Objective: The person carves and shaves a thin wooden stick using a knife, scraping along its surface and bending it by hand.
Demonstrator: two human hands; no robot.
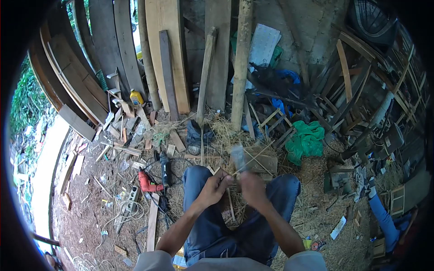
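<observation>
As the left hand (215, 189) pinches a stick (235, 173), the right hand (253, 187) grips a forward-pointing blade (238, 157).

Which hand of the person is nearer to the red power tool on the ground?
The left hand. It is to the right of the red power tool; the right hand is farther along on that same side.

Rustic woodworking shop | planks (168, 58) leaning upright along the back | red power drill (148, 181) and power strip (131, 198) on shaving-strewn floor (97, 217)
</observation>
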